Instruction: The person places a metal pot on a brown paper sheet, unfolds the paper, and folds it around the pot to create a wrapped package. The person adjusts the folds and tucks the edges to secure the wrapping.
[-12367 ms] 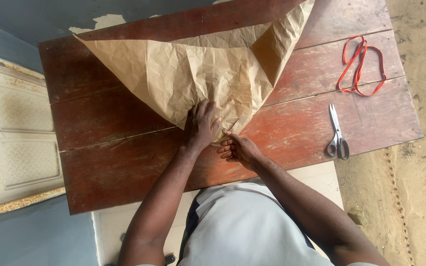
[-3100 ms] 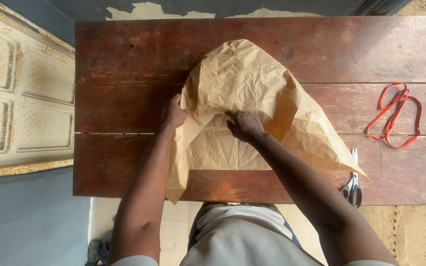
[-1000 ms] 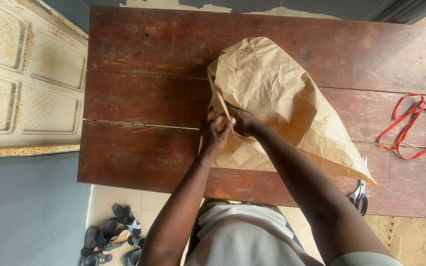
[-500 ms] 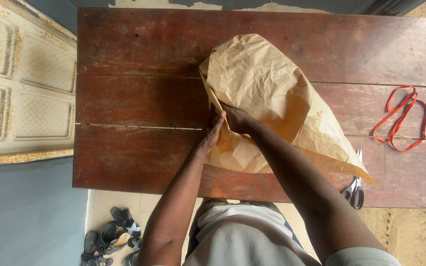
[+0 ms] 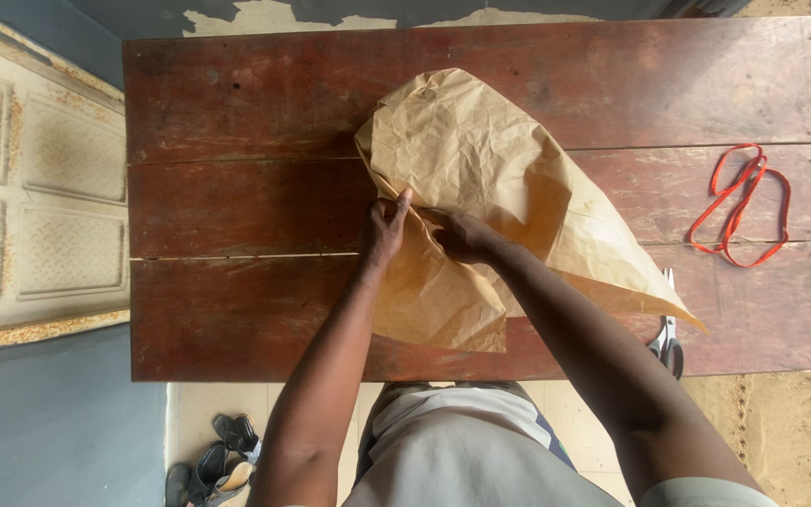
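Both hands, left hand (image 5: 385, 228) and right hand (image 5: 462, 235), press their fingers flat on crumpled brown paper (image 5: 481, 178) atop the table (image 5: 237, 197), gripping nothing

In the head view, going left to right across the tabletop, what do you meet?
Left hand → right hand, both on the brown paper → scissors at the near edge → red cord.

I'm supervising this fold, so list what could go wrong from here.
1. The crumpled brown paper may crease crookedly or tear where the left hand and right hand press it.
2. The paper's right corner lies over the scissors at the table edge; dragging the sheet might knock them off.
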